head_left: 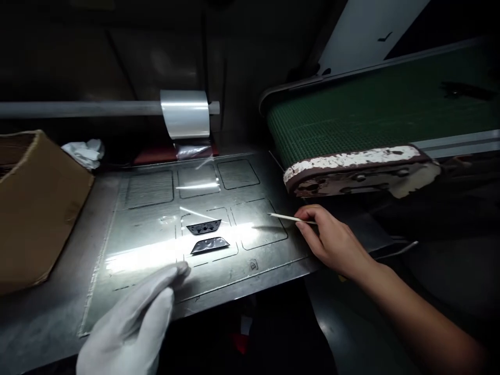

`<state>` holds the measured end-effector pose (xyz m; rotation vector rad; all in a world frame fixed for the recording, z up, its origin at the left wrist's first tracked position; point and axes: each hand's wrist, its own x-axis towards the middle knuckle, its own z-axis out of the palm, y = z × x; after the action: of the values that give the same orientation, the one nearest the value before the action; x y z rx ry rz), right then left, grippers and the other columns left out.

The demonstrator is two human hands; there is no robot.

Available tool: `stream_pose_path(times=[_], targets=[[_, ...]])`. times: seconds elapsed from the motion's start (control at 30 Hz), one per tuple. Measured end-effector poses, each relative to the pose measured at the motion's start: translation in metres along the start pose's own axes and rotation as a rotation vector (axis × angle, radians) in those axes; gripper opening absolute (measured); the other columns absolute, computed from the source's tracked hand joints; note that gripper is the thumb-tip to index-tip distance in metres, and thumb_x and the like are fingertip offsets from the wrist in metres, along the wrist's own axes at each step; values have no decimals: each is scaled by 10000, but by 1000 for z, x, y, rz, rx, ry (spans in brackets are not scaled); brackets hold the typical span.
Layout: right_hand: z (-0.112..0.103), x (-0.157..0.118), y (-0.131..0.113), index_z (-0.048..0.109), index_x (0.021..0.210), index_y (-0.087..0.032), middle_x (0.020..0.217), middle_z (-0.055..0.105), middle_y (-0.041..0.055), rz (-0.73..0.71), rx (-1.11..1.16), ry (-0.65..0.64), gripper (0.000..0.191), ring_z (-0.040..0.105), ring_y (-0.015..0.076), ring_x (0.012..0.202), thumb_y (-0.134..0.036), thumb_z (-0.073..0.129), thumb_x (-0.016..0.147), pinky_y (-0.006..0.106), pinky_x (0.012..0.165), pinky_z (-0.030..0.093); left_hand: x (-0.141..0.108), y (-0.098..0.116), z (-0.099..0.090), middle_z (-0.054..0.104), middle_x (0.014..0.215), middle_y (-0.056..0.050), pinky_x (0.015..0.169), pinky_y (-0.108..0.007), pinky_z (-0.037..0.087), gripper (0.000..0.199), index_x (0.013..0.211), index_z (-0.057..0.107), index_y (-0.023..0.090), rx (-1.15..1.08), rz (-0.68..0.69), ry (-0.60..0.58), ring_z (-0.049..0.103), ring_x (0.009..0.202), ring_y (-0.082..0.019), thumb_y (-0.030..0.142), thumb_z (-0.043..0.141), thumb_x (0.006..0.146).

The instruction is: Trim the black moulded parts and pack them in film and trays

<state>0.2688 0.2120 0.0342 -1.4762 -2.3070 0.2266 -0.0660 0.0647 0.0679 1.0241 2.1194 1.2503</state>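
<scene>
Pinching a white stick [287,217] near one end, apparently to leave its tip free, a bare right hand [330,237] hovers near the table's [146,225] right edge. The gloved left hand [135,325], thumb and finger slightly parted with nothing visible between them, is near the front black part [210,245], which lies just beside the rear black part [203,227] inside a drawn box [227,230], likely for easy reach.

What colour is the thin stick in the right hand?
The thin stick is off-white; the head view shows it.
</scene>
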Motion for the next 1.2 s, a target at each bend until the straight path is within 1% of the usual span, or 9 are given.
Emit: stream_pose_path(times=[0.1, 0.2, 0.27, 0.43, 0.57, 0.73, 0.93, 1.1, 1.2], targets=[[-3, 13, -25, 533, 1282, -225, 1030, 722, 66, -28, 103, -55, 280, 717, 225, 834, -351, 508, 1034, 345, 736, 547, 34, 0, -5, 810, 1124, -21, 1052, -494, 563, 328, 1123, 797, 349, 116, 239, -14, 723, 1127, -332, 533, 706, 868], [-3, 36, -55, 571, 1403, -257, 1190, 717, 60, -176, 209, -140, 359, 698, 218, 1052, -335, 476, 1065, 348, 910, 548, 72, -7, 2, 735, 1323, -34, 1138, -462, 484, 354, 1209, 760, 304, 225, 522, -97, 654, 1251, -321, 481, 655, 921], [-1, 52, -73, 633, 1373, -273, 1208, 716, 53, -254, 240, -166, 341, 669, 213, 1110, -324, 479, 1072, 354, 950, 537, 90, -10, 11, 658, 1435, -48, 1173, -464, 445, 333, 1213, 744, 272, 307, 636, -180, 589, 1332, -321, 427, 639, 938], [7, 79, -97, 712, 1258, -234, 1126, 726, 66, -365, 186, -133, 268, 665, 216, 1042, -249, 584, 1023, 366, 906, 540, 101, -6, 22, 589, 1458, -34, 1139, -487, 463, 244, 1161, 695, 286, 482, 673, -415, 526, 1355, -291, 235, 603, 941], [15, 90, -114, 714, 1243, -223, 1093, 727, 54, -501, 64, -212, 256, 693, 198, 933, -242, 584, 1023, 337, 823, 540, 100, -9, 22, 619, 1347, -27, 1067, -494, 501, 184, 1094, 672, 287, 530, 654, -422, 560, 1248, -287, 231, 622, 926], [27, 98, -132, 718, 1234, -235, 1045, 721, 36, -553, 10, -315, 265, 697, 158, 816, -204, 568, 1018, 262, 673, 506, 102, -15, 24, 587, 1401, -32, 1107, -503, 473, 248, 1170, 651, 289, 539, 659, -422, 518, 1312, -292, 244, 630, 927], [21, 96, -115, 717, 1229, -243, 1045, 722, 33, -561, -11, -312, 262, 699, 163, 842, -211, 546, 1033, 266, 696, 505, 102, -13, 24, 585, 1425, -43, 1122, -521, 471, 256, 1175, 664, 284, 524, 666, -412, 523, 1332, -303, 246, 629, 924], [-5, 73, -67, 726, 1208, -252, 1061, 724, 47, -494, -87, -270, 257, 698, 185, 870, -275, 524, 1051, 287, 720, 525, 103, -13, 21, 620, 1372, -64, 1017, -513, 531, 194, 1102, 694, 273, 499, 654, -430, 569, 1266, -329, 257, 614, 926], [-18, 50, -33, 720, 1215, -262, 1089, 713, 41, -409, -116, -220, 250, 695, 180, 876, -279, 538, 1045, 288, 725, 531, 102, -13, 19, 617, 1366, -70, 1054, -497, 500, 187, 1098, 690, 259, 468, 693, -413, 561, 1278, -316, 252, 625, 923]])
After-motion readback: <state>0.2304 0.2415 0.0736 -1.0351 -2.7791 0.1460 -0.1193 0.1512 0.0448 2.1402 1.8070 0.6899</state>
